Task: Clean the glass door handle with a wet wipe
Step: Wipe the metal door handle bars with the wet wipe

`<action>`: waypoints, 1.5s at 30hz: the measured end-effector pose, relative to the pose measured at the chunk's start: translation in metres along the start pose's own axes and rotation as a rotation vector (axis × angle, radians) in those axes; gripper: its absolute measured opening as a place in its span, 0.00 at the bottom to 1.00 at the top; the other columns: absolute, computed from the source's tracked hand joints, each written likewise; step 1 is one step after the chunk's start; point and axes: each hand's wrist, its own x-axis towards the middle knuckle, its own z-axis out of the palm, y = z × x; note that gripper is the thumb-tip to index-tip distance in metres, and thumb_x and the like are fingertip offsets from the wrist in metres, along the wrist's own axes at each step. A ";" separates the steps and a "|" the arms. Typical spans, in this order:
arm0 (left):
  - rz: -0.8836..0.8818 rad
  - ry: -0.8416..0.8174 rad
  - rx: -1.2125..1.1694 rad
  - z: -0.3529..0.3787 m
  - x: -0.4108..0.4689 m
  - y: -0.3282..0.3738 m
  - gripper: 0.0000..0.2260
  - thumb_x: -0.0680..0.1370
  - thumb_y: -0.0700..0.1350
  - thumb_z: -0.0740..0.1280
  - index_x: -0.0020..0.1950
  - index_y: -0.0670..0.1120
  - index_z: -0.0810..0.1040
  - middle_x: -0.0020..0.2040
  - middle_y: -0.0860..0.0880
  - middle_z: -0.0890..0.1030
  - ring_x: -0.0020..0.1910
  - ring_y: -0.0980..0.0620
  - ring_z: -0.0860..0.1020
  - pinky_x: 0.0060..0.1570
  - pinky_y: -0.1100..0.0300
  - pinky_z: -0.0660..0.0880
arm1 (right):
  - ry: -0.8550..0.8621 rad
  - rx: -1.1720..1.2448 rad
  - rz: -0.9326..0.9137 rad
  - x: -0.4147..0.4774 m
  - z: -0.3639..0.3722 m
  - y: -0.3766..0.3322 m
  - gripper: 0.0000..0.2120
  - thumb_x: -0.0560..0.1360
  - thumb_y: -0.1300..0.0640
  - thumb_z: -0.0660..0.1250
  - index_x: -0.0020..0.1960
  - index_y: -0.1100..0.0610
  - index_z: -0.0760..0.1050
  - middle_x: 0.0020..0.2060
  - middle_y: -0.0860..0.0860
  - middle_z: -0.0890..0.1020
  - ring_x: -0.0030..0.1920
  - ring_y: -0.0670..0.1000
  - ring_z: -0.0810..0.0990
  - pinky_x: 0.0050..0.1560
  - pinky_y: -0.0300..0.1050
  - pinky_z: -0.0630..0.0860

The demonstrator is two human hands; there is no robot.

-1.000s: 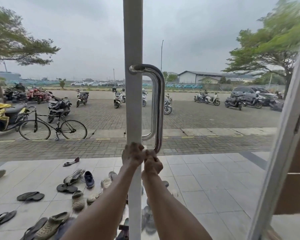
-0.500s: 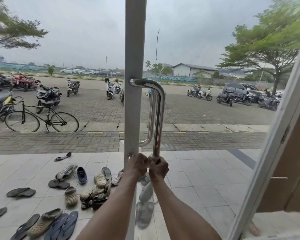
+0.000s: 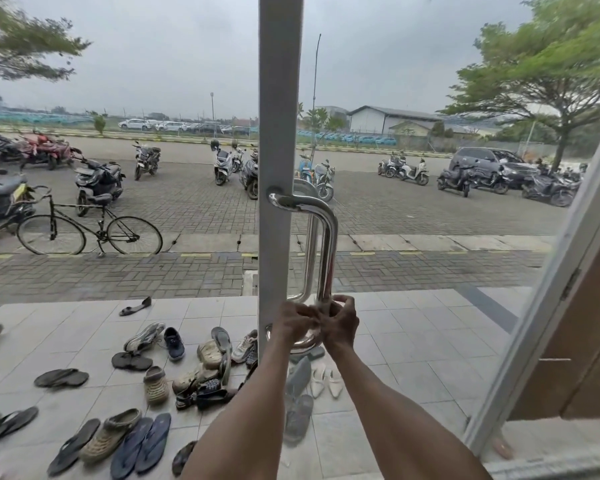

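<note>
Both hands meet at the lower end of the door handle [image 3: 328, 251], fingers curled closed around the chrome tube: the left hand [image 3: 297, 323] wraps it from the frame side, the right hand [image 3: 340, 322] from the glass side, knuckles nearly touching. Whether a wet wipe lies under the fingers cannot be told; none shows clearly between them. Below the hands the handle's bottom bend curves back to the white door frame [image 3: 279, 133], and its top bend joins the same frame higher up. Through the glass, just past the hands, pale shoes [image 3: 323, 377] and grey sandals lie on the tiled porch floor [image 3: 413, 341], while a scatter of slippers and clogs [image 3: 118, 434] spreads to the left. Right of the hands a second white frame [image 3: 548, 306] slants upward beside a brown wall. Farther out, a black bicycle [image 3: 90, 230] stands at the paved edge, then rows of parked scooters [image 3: 222, 164] and a dark car [image 3: 492, 164], with trees and a low building [image 3: 392, 121] under grey sky.
</note>
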 end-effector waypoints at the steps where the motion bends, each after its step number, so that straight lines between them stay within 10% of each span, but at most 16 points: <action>1: 0.022 -0.006 -0.053 -0.004 0.001 0.013 0.11 0.72 0.28 0.70 0.53 0.31 0.82 0.38 0.46 0.83 0.39 0.48 0.79 0.45 0.58 0.75 | 0.019 0.008 -0.017 0.004 0.000 -0.012 0.17 0.71 0.65 0.77 0.52 0.59 0.71 0.42 0.56 0.86 0.33 0.41 0.83 0.32 0.31 0.76; 11: 0.231 0.062 -0.149 -0.026 0.003 0.090 0.09 0.68 0.25 0.72 0.47 0.28 0.82 0.40 0.39 0.82 0.30 0.59 0.78 0.35 0.69 0.76 | 0.004 0.049 -0.090 0.029 -0.012 -0.093 0.15 0.72 0.58 0.78 0.47 0.56 0.71 0.35 0.45 0.84 0.33 0.34 0.83 0.33 0.32 0.78; 21: 0.067 0.011 -0.059 0.003 0.012 0.022 0.08 0.66 0.35 0.78 0.44 0.41 0.88 0.40 0.40 0.86 0.46 0.41 0.85 0.50 0.44 0.81 | -0.091 -0.127 -0.022 0.017 -0.017 -0.018 0.08 0.66 0.52 0.81 0.39 0.47 0.82 0.32 0.43 0.85 0.36 0.42 0.85 0.38 0.40 0.82; 28: 0.074 0.023 -0.176 -0.017 0.008 0.075 0.13 0.66 0.28 0.76 0.49 0.34 0.85 0.45 0.36 0.85 0.32 0.59 0.81 0.35 0.71 0.76 | -0.155 -0.155 -0.182 0.032 -0.029 -0.077 0.08 0.72 0.45 0.75 0.40 0.49 0.86 0.31 0.43 0.86 0.34 0.38 0.84 0.36 0.40 0.82; 37: 0.184 0.046 -0.382 -0.045 -0.002 0.147 0.15 0.68 0.27 0.74 0.55 0.28 0.81 0.43 0.40 0.83 0.39 0.52 0.78 0.45 0.61 0.75 | -0.130 -0.244 -0.405 0.061 -0.030 -0.158 0.07 0.73 0.51 0.75 0.42 0.54 0.85 0.34 0.49 0.87 0.35 0.44 0.84 0.35 0.46 0.80; 41: 0.179 0.065 -0.460 -0.046 0.003 0.151 0.14 0.70 0.25 0.71 0.55 0.28 0.80 0.29 0.52 0.82 0.29 0.61 0.77 0.34 0.69 0.74 | -0.147 -0.384 -0.473 0.067 -0.027 -0.177 0.18 0.78 0.41 0.64 0.46 0.52 0.85 0.35 0.52 0.87 0.38 0.51 0.85 0.36 0.45 0.77; 45: 0.108 0.059 -0.616 -0.044 0.004 0.151 0.13 0.72 0.26 0.70 0.56 0.31 0.81 0.37 0.44 0.83 0.35 0.54 0.81 0.42 0.67 0.80 | -0.188 -0.547 -0.544 0.077 -0.027 -0.197 0.18 0.73 0.39 0.66 0.43 0.53 0.84 0.35 0.54 0.85 0.40 0.55 0.84 0.36 0.42 0.68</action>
